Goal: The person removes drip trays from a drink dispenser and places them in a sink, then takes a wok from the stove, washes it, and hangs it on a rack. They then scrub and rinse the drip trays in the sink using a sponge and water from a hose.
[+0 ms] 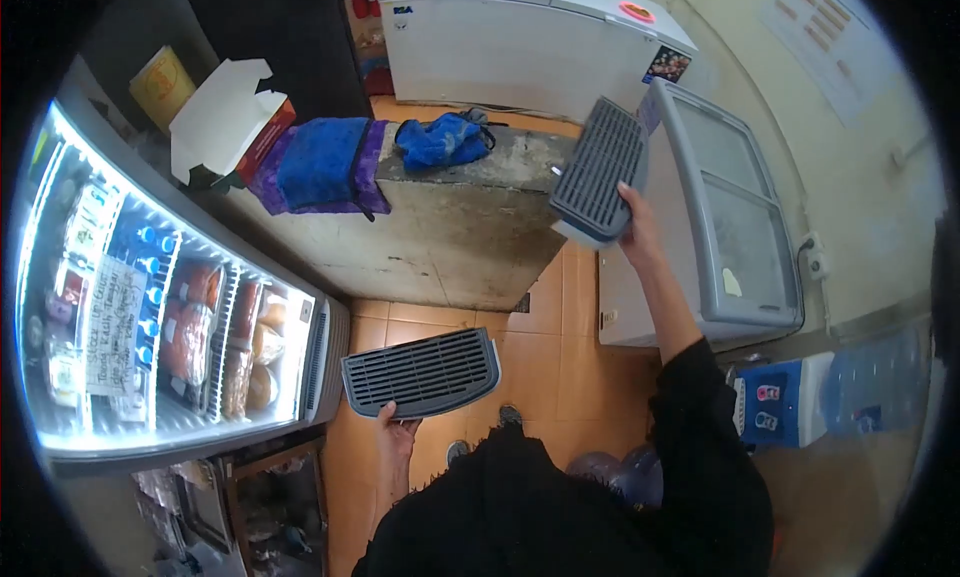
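Observation:
My left hand (399,437) grips the near edge of a dark grey slatted tray (420,373) with a lighter rim and one curved side. The tray is held above the tiled floor, beside the lit display fridge (325,362). My right hand (640,227), on a stretched-out arm, grips the side of a second, similar slatted tray (603,165). This one is tilted at the right end of a concrete counter (450,242), near the glass-top freezer. Thumbs show on both trays; the other fingers are partly hidden behind them.
A blue cloth (325,162), a crumpled blue bag (445,142) and an open carton (225,122) lie on the counter. A white chest freezer (520,52) stands behind. To the right are a glass-top freezer (735,212) and a water dispenser (785,402). Purple plastic bags (635,477) lie near my feet.

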{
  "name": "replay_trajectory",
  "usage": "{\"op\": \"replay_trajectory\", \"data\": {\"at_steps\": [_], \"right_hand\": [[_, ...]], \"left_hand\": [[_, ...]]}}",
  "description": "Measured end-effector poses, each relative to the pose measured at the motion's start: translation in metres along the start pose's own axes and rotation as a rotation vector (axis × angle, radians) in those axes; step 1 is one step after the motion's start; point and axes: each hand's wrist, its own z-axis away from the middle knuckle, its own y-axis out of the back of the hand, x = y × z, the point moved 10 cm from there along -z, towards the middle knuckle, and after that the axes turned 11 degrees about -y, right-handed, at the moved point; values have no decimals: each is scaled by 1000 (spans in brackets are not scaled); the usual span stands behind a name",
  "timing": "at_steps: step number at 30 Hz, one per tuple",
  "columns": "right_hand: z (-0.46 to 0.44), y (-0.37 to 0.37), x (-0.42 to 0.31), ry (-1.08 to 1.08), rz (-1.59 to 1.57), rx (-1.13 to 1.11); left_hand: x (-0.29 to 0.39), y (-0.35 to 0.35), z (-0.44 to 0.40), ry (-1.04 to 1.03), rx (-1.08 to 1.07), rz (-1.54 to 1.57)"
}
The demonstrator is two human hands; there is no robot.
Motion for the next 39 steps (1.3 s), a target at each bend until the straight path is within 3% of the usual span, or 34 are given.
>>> {"op": "replay_trajectory", "data": {"at_steps": [2,8,11,14,17,21,23,24,27,30,32,35,39], "right_hand": [[-29,-12,4,-71,174,63],[-53,-32,-6,-85,409,-44],[-60,-37,-13,17,786,112],[-46,-49,-12,-72,850,175],[-41,-32,-11,-11,878,212],[59,-48,-17,758,648,288],[70,-10,51,679,521,314],[59,5,109,600,627,304],[8,22,300,33,1093,238],[-41,67,497,-271,1207,-27],[-68,68,585,-175,1517,-185],[-122,114,724,-262,1758,-256],[-195,155,830,-315,1937,-120]], "left_hand": [[-6,-3,-2,1,-4,41],[-21,3,-11,-41,106,90],[-26,7,-17,-51,122,110],[-29,17,-26,-37,158,118],[-24,37,-31,-66,233,122],[-20,62,-59,-52,180,77],[-20,83,-71,-68,212,79],[-23,97,-75,-60,232,74],[-21,128,-103,-142,214,84],[-29,167,-127,-200,292,88],[-41,198,-149,-200,293,122],[-62,238,-182,-203,272,169],[-87,286,-218,-236,323,174]]}}
